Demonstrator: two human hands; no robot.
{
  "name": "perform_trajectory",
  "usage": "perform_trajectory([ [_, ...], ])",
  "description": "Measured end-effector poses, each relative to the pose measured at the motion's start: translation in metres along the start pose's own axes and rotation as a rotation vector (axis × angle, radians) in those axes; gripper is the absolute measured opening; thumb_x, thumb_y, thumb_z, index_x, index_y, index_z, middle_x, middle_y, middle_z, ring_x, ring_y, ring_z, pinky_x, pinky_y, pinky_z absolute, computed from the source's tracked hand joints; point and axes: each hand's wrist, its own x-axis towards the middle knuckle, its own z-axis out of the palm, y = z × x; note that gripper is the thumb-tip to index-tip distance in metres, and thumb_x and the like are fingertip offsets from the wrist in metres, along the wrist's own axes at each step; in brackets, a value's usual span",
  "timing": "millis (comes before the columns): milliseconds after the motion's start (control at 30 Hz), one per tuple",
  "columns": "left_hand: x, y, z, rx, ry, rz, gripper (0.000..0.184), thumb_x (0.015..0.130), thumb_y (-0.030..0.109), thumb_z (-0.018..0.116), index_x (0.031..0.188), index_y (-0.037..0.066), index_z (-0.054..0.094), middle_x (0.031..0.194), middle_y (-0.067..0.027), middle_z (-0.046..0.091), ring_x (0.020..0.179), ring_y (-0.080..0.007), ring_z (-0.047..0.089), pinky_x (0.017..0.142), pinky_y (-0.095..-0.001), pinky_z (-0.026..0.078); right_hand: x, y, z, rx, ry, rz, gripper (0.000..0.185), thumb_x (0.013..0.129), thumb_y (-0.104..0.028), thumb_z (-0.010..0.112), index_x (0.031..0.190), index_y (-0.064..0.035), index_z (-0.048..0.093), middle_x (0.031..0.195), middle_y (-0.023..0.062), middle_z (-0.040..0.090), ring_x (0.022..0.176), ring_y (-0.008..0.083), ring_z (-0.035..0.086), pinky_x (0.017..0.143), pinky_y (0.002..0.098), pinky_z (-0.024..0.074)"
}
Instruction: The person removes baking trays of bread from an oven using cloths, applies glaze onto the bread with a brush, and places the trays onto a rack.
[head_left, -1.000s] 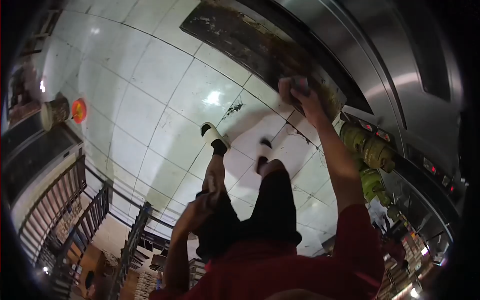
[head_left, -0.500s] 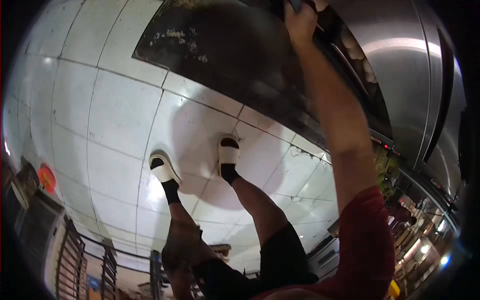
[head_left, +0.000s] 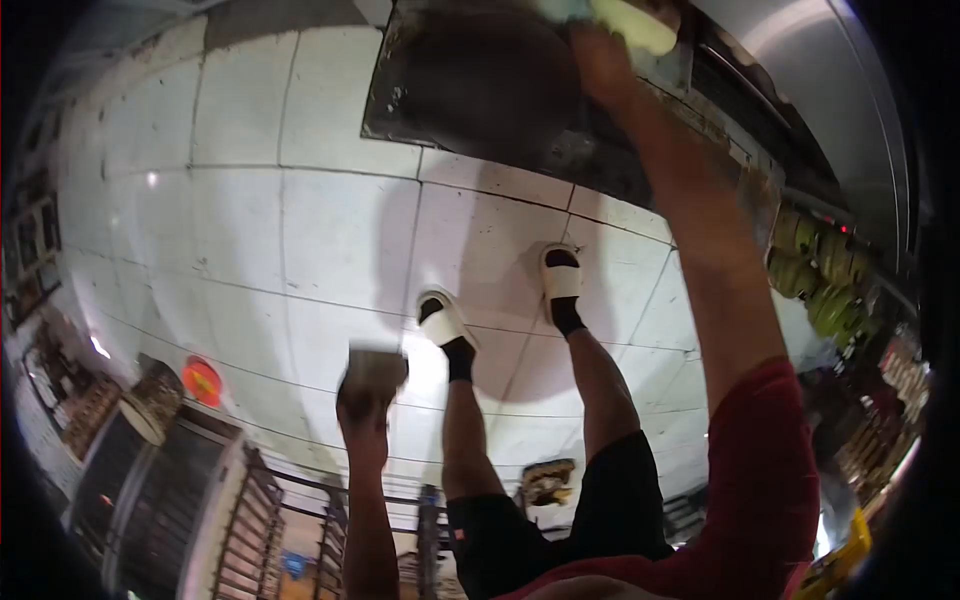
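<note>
Head view, 12 o'clock at top of field. My left hand (head_left: pixel 366 400), at about 8 o'clock of centre, is clamped on a flat grey-brown block (head_left: pixel 378 364), roughly rectangular, blurred. Block sits at the upper end of the hand, above the white floor tiles (head_left: pixel 235 225); its longer edge runs roughly 9 to 3 o'clock, broad face towards me. Material: cannot tell.

My right hand (head_left: pixel 603 65) is near 1 o'clock, arm reaching up from the red sleeve (head_left: pixel 765 460). It meets a pale yellow-green, elongated, smooth-looking object (head_left: pixel 638 24); long axis slopes from 10 towards 4 o'clock. Fingers blurred; whether closed on it or only touching, cannot tell. Just left of this hand: a dark, flat, worn slab (head_left: pixel 480 85) with a straight lower edge.

Other observations: white sandals (head_left: pixel 443 322) with black socks, near centre; bright orange-red round item (head_left: pixel 202 381), 8 o'clock; green rounded containers (head_left: pixel 820 270), 3 o'clock.
</note>
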Motion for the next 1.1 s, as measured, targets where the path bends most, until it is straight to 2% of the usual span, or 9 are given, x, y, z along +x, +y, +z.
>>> perform_trajectory([
  [67, 0.055, 0.061, 0.055, -0.154, -0.314, 0.177, 0.060, 0.086, -0.001, 0.058, 0.138, 0.009, 0.029, 0.131, -0.0077, 0.040, 0.114, -0.0210, 0.048, 0.099, -0.0415, 0.048, -0.043, -0.020, 0.008, 0.002, 0.023, 0.059, 0.023, 0.083, -0.027, 0.060, 0.084, -0.0038, 0.057, 0.083, 0.0164, 0.059, 0.080, 0.0371, 0.057, 0.069, 0.0478, 0.0436],
  [333, 0.153, 0.117, 0.152, 0.161, -0.507, 0.221, 0.028, 0.089, 0.009, 0.060, 0.116, 0.003, 0.053, 0.100, -0.0033, 0.061, 0.086, -0.0124, 0.059, 0.080, -0.0290, 0.051, -0.254, -0.085, 0.009, 0.217, 0.070, -0.012, 0.025, 0.079, -0.034, 0.067, 0.081, -0.0108, 0.057, 0.082, 0.0065, 0.052, 0.082, 0.0245, 0.053, 0.073, 0.0388, 0.0397],
  [533, 0.133, 0.047, 0.267, 0.199, -0.661, 0.016, 0.027, 0.092, 0.016, 0.058, 0.117, 0.007, 0.054, 0.105, -0.0020, 0.060, 0.092, -0.0121, 0.058, 0.081, -0.0278, 0.049, -0.388, -0.043, -0.008, 0.251, -0.130, -0.020, 0.025, 0.077, -0.034, 0.067, 0.084, -0.0108, 0.058, 0.086, 0.0051, 0.052, 0.088, 0.0224, 0.052, 0.082, 0.0355, 0.0376],
  [667, 0.082, -0.040, 0.333, 0.241, -0.551, -0.091, 0.010, 0.090, 0.016, 0.057, 0.100, 0.015, 0.058, 0.087, 0.0030, 0.059, 0.075, -0.0089, 0.056, 0.070, -0.0257, 0.046, -0.464, 0.054, -0.024, 0.321, -0.157, 0.004, 0.021, 0.080, -0.023, 0.067, 0.089, -0.0060, 0.060, 0.094, 0.0053, 0.057, 0.086, 0.0221, 0.055, 0.077, 0.0381, 0.0446],
  [733, 0.057, -0.090, 0.361, 0.197, -0.453, -0.128, 0.011, 0.090, 0.012, 0.055, 0.100, 0.015, 0.057, 0.085, 0.0034, 0.057, 0.073, -0.0083, 0.054, 0.069, -0.0257, 0.046, -0.471, 0.078, -0.085, 1.605, -0.183, 1.144, 0.021, 0.089, -0.018, 0.061, 0.102, -0.0017, 0.060, 0.106, 0.0089, 0.060, 0.092, 0.0180, 0.057, 0.078, 0.0346, 0.0478],
  [867, 0.007, -0.166, 0.424, 0.116, -0.609, -0.254, 0.012, 0.090, 0.013, 0.053, 0.101, 0.011, 0.054, 0.084, 0.0002, 0.056, 0.073, -0.0127, 0.055, 0.075, -0.0331, 0.050, -0.571, 0.076, -0.087, 0.774, 0.338, 1.035, 0.029, 0.095, -0.019, 0.055, 0.115, 0.0013, 0.056, 0.115, 0.0120, 0.060, 0.102, 0.0153, 0.056, 0.085, 0.0299, 0.0468],
  [933, -0.007, -0.176, 0.435, 0.080, -0.710, -0.325, 0.012, 0.090, 0.013, 0.053, 0.102, 0.010, 0.053, 0.084, -0.0012, 0.056, 0.073, -0.0144, 0.055, 0.079, -0.0361, 0.051, -0.599, 0.054, -0.078, 0.929, 0.610, 1.636, 0.041, 0.093, -0.027, 0.061, 0.121, 0.0015, 0.054, 0.120, 0.0080, 0.058, 0.105, 0.0189, 0.056, 0.092, 0.0336, 0.0452],
  [1000, -0.033, -0.162, 0.426, 0.059, -0.716, -0.430, 0.014, 0.090, 0.013, 0.053, 0.103, 0.009, 0.053, 0.087, -0.0040, 0.057, 0.076, -0.0162, 0.056, 0.089, -0.0425, 0.049, -0.626, 0.018, -0.033, 1.321, 0.643, 1.819, 0.047, 0.092, -0.031, 0.061, 0.127, -0.0014, 0.050, 0.122, 0.0082, 0.057, 0.107, 0.0175, 0.054, 0.095, 0.0328, 0.0425],
  [1100, -0.060, -0.121, 0.375, 0.003, -0.594, -0.463, 0.017, 0.090, 0.010, 0.052, 0.106, 0.009, 0.054, 0.096, -0.0043, 0.062, 0.085, -0.0151, 0.060, 0.104, -0.0517, 0.040, -0.552, -0.050, -0.012, 1.705, 0.556, 1.741, 0.044, 0.095, -0.033, 0.057, 0.127, -0.0046, 0.051, 0.120, 0.0050, 0.056, 0.110, 0.0156, 0.051, 0.099, 0.0299, 0.0371],
])
